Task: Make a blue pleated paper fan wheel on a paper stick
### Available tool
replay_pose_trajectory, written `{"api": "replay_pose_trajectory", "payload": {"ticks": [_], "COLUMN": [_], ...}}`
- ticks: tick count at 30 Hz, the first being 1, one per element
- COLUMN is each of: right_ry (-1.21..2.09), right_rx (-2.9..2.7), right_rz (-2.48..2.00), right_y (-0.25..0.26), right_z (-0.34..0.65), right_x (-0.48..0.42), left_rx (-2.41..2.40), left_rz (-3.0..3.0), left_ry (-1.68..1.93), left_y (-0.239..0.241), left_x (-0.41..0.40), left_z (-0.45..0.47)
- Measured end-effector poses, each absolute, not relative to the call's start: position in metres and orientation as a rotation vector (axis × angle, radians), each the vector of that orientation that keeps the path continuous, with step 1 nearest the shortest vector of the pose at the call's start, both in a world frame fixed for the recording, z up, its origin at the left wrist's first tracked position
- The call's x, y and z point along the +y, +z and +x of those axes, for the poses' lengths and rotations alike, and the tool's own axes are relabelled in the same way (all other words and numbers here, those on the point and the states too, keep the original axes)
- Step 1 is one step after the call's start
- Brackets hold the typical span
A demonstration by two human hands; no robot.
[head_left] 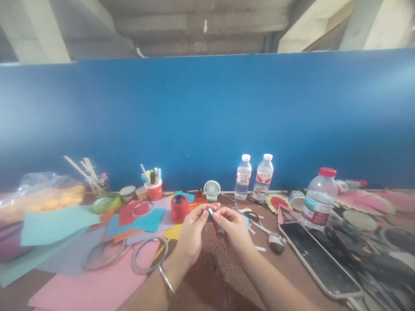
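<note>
My left hand point(193, 233) and my right hand point(234, 228) meet above the middle of a brown table point(210, 276). Both pinch a small piece of blue paper point(210, 211) between the fingertips. A silver bangle point(166, 280) sits on my left wrist. A red roll point(179, 208) stands just left of my hands. Black-handled scissors point(256, 218) lie just right of them.
Coloured paper sheets point(97, 285) and wire rings point(149, 255) cover the left side. A red cup of pens point(154, 186), a small white fan point(212, 190), three water bottles point(243, 177) and a phone point(319, 261) lie around. A blue wall point(207, 116) stands behind.
</note>
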State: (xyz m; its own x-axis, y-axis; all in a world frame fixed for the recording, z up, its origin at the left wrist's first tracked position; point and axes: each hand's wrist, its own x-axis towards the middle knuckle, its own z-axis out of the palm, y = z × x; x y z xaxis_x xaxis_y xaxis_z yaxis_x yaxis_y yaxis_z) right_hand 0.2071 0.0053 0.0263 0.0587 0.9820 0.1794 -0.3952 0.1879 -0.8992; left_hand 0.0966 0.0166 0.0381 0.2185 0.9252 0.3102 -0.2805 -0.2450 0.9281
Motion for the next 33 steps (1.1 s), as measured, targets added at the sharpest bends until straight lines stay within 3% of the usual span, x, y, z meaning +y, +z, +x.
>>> {"api": "replay_pose_trajectory", "payload": {"ticks": [33], "right_ry": [1.262], "right_rx": [-0.893], "right_rz": [-0.822], "right_y": [0.0272], "right_z": [0.2053], "right_x": [0.0036], "left_rx": [0.568], "left_rz": [1.107], "left_ry": [1.237], "left_y": [0.0369], "left_x": [0.0126], "left_z": [0.0996]}}
